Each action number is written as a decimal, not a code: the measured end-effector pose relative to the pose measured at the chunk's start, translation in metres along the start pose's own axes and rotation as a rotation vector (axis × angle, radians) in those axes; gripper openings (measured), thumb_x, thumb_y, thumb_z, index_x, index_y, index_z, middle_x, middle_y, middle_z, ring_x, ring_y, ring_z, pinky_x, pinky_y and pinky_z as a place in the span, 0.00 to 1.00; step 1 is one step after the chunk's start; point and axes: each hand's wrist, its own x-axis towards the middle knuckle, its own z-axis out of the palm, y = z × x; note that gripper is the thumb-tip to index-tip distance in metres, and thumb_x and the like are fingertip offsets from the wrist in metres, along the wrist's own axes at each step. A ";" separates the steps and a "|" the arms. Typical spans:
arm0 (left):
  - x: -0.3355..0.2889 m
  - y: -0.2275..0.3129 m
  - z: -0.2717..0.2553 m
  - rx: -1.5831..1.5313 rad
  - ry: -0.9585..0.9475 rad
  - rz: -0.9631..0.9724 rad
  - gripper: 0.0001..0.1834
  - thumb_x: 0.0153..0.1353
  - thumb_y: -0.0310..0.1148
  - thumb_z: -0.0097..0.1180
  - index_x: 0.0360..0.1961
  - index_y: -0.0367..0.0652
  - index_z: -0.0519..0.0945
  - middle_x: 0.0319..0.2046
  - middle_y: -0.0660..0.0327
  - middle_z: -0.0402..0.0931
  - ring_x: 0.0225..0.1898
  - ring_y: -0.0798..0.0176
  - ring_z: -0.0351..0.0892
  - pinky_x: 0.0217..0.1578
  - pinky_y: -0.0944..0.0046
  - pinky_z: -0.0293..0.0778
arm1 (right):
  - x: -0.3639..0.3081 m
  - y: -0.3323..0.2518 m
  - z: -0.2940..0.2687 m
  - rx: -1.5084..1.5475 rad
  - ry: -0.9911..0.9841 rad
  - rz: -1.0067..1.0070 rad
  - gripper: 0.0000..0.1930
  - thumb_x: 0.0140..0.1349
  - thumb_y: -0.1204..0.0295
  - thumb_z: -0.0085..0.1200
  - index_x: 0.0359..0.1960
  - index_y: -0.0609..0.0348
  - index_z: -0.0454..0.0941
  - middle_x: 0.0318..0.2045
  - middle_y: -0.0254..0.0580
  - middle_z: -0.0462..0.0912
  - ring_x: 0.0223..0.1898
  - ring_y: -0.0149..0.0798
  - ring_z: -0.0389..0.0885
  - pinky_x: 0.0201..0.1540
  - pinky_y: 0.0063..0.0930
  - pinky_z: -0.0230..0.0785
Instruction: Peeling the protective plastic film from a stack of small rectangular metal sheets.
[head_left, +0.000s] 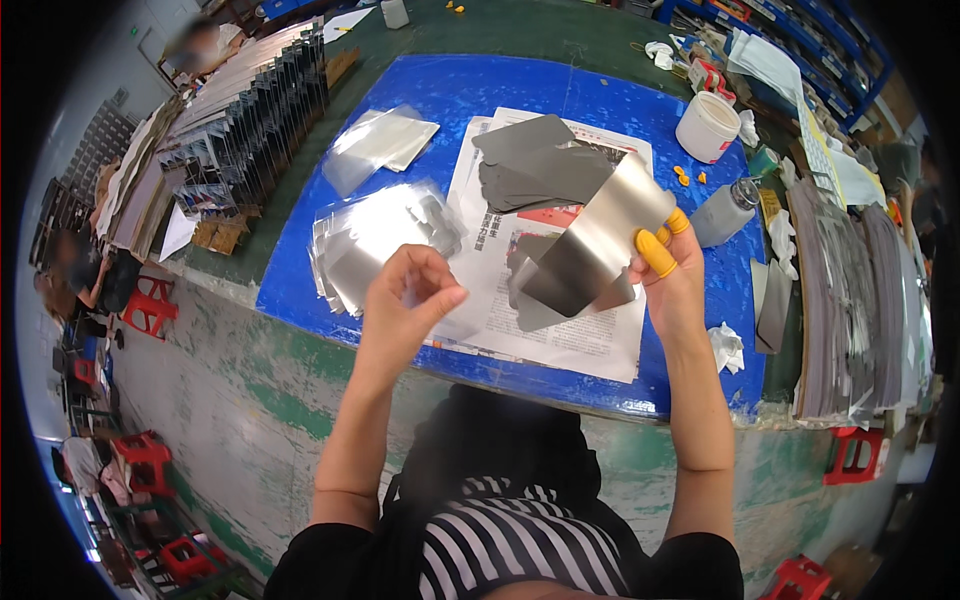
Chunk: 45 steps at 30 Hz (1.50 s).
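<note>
My right hand (677,285), with yellow finger cots on some fingers, grips a shiny thin metal sheet (612,222) by its right edge, tilted above the newspaper (590,352). My left hand (405,300) is raised near the table's front, thumb and fingertips brought together in a pinch; whether something thin is between them I cannot make out. Just beyond it lies a loose stack of silvery sheets (360,248). On the newspaper rest a fanned pile of dark grey rounded plates (545,165) and, partly under the held sheet, a few more grey plates (540,312).
A blue sheet (440,90) covers the table. Pale film-like sheets (365,150) lie at back left. A white tub (708,128), a bottle (727,212), yellow finger cots (682,177) and crumpled tissue (727,347) are at right. Racked panels (245,130) stand far left, stacked boards (850,300) far right.
</note>
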 end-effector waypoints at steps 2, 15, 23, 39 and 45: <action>-0.010 -0.001 0.007 -0.001 0.028 -0.130 0.16 0.53 0.26 0.64 0.42 0.39 0.73 0.27 0.66 0.78 0.26 0.79 0.69 0.28 0.78 0.64 | -0.001 -0.002 -0.003 0.064 0.029 -0.011 0.14 0.64 0.75 0.50 0.50 0.60 0.68 0.32 0.35 0.76 0.24 0.26 0.75 0.26 0.21 0.69; -0.027 -0.008 0.034 -0.059 -0.077 -0.239 0.20 0.52 0.25 0.64 0.46 0.39 0.75 0.29 0.63 0.79 0.33 0.73 0.73 0.39 0.71 0.68 | -0.003 0.003 -0.006 0.204 -0.109 -0.135 0.10 0.69 0.71 0.42 0.47 0.62 0.69 0.34 0.46 0.80 0.29 0.33 0.81 0.33 0.22 0.76; -0.030 -0.013 0.033 -0.136 -0.164 -0.244 0.15 0.51 0.23 0.64 0.41 0.39 0.75 0.29 0.63 0.78 0.32 0.72 0.76 0.36 0.72 0.70 | -0.009 0.003 0.005 0.035 -0.088 -0.064 0.12 0.67 0.72 0.46 0.49 0.63 0.67 0.28 0.42 0.80 0.27 0.32 0.81 0.33 0.24 0.76; -0.028 -0.013 0.027 -0.123 -0.165 -0.373 0.13 0.53 0.21 0.62 0.36 0.38 0.71 0.30 0.61 0.79 0.34 0.73 0.78 0.33 0.74 0.71 | -0.013 0.007 0.017 -0.405 -0.172 0.024 0.24 0.57 0.80 0.56 0.57 0.56 0.69 0.24 0.29 0.73 0.25 0.21 0.70 0.30 0.16 0.65; -0.025 -0.012 0.028 -0.061 -0.141 -0.352 0.15 0.51 0.23 0.65 0.38 0.37 0.72 0.29 0.60 0.80 0.34 0.68 0.81 0.32 0.74 0.73 | -0.014 0.006 0.020 -0.278 -0.114 -0.019 0.22 0.56 0.82 0.58 0.53 0.57 0.71 0.30 0.32 0.77 0.27 0.22 0.72 0.33 0.16 0.67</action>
